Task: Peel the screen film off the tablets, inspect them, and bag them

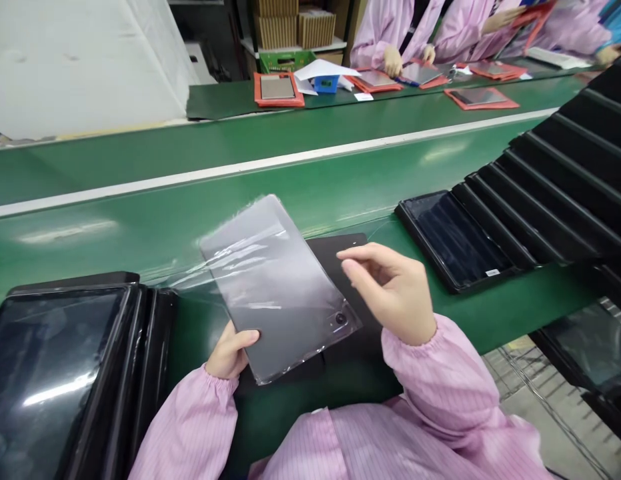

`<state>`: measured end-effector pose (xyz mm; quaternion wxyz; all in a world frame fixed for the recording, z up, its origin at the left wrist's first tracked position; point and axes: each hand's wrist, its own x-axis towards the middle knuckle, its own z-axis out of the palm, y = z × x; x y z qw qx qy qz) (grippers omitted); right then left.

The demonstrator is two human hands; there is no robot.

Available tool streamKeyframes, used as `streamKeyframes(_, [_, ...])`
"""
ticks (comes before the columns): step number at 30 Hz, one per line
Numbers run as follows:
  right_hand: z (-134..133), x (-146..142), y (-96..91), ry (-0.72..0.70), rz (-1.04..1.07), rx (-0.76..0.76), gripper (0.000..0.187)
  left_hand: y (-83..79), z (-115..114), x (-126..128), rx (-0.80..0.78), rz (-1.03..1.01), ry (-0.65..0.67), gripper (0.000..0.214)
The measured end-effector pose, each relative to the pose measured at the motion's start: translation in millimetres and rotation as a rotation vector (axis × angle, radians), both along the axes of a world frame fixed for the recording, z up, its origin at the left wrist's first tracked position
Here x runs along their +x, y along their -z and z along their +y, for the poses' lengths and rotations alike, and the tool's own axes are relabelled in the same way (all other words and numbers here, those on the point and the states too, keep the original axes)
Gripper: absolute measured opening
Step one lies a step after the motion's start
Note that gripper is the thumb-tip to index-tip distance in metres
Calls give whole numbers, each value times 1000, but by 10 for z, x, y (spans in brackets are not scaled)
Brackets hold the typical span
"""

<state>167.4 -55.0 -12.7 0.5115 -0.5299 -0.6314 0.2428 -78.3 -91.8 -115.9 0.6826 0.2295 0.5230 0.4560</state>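
A grey tablet [277,293], its back and camera facing up, is tilted over the green bench with clear plastic film on it. My left hand [231,350] grips its lower left edge, thumb on top. To the right of the tablet my right hand [393,287] hangs in the air, thumb and forefinger curved towards each other with a gap between the tips. Nothing shows between those fingers. Beneath the tablet lies a flat black case or tray [335,257], partly covered by it.
At the left stand stacked black trays, a dark-screened tablet [50,360] in the top one. More black trays [550,180] fan out at the right, the nearest holding a tablet [457,233]. Across the green bench, co-workers in pink sleeves handle tablets on red pads [279,101].
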Motion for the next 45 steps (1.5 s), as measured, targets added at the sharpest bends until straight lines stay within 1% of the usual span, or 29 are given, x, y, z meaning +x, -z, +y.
streamKeyframes(1, [0, 70, 55, 58, 9, -10, 12, -18, 2, 0, -12, -32, 19, 62])
streamKeyframes(3, [-63, 140, 212, 95, 49, -49, 15, -46, 6, -1, -25, -73, 44, 63])
streamKeyframes(6, [-245, 108, 484, 15, 118, -182, 22, -66, 4, 17, -8, -62, 45, 60])
streamKeyframes(8, [-355, 60, 639, -22, 107, -279, 26, -65, -5, 43, 21, -38, 45, 56])
streamKeyframes(10, [-423, 34, 756, 4, 98, -329, 22, -48, -14, 71, 71, 0, 51, 51])
streamKeyframes(11, [-443, 34, 801, 30, 133, -354, 20, -33, -17, 83, 102, 35, 52, 48])
streamKeyframes(14, [-479, 56, 890, 95, 357, -446, 28, 26, -22, 105, 193, 192, 68, 45])
streamKeyframes(16, [-508, 77, 905, 129, 476, -476, 35, 56, -32, 113, 213, 276, 98, 45])
streamKeyframes(18, [-534, 121, 879, 160, 531, -468, 39, 55, -54, 123, 199, 302, 94, 46])
streamKeyframes(20, [-542, 214, 810, 202, 612, -459, 41, 17, -76, 125, 170, 301, 37, 47])
streamKeyframes(22, [-537, 355, 708, 295, 701, -398, 39, -45, -78, 106, 129, 287, -33, 48])
streamKeyframes(23, [-539, 433, 652, 364, 719, -328, 37, -77, -66, 85, 109, 280, -65, 48])
streamKeyframes(24, [-549, 509, 597, 446, 701, -231, 33, -105, -46, 58, 96, 276, -102, 48])
streamKeyframes(25, [-569, 577, 546, 534, 637, -103, 29, -126, -18, 26, 89, 275, -143, 49])
streamKeyframes(27, [-640, 675, 470, 672, 386, 211, 17, -136, 48, -39, 88, 278, -237, 50])
streamKeyframes(28, [-685, 706, 448, 698, 230, 368, 13, -125, 78, -67, 80, 274, -288, 50])
streamKeyframes(29, [-730, 725, 437, 681, 64, 498, 18, -105, 104, -87, 64, 264, -343, 49])
streamKeyframes(30, [-770, 735, 436, 616, -100, 587, 31, -77, 123, -100, 42, 250, -400, 46])
streamKeyframes(31, [-801, 737, 444, 521, -249, 631, 45, -45, 133, -106, 19, 235, -455, 41])
streamKeyframes(33, [-826, 715, 478, 330, -458, 631, 66, 22, 131, -98, -16, 221, -543, 29])
streamKeyframes(34, [-822, 690, 499, 255, -521, 623, 71, 54, 120, -88, -23, 224, -569, 24])
streamKeyframes(36, [-796, 617, 540, 154, -584, 632, 72, 105, 85, -59, -10, 251, -590, 18])
streamKeyframes(39, [-754, 519, 585, 62, -612, 665, 64, 155, 18, 14, 51, 289, -628, 17])
streamKeyframes(40, [-743, 513, 594, 77, -601, 662, 61, 169, -6, 47, 62, 292, -649, 18])
streamKeyframes(42, [-724, 560, 598, 186, -560, 625, 57, 202, -51, 115, 56, 284, -672, 20])
streamKeyframes(44, [-702, 668, 590, 295, -544, 604, 57, 250, -92, 169, 50, 277, -633, 21])
streamKeyframes(45, [-689, 731, 587, 310, -560, 615, 58, 276, -110, 186, 52, 273, -592, 22])
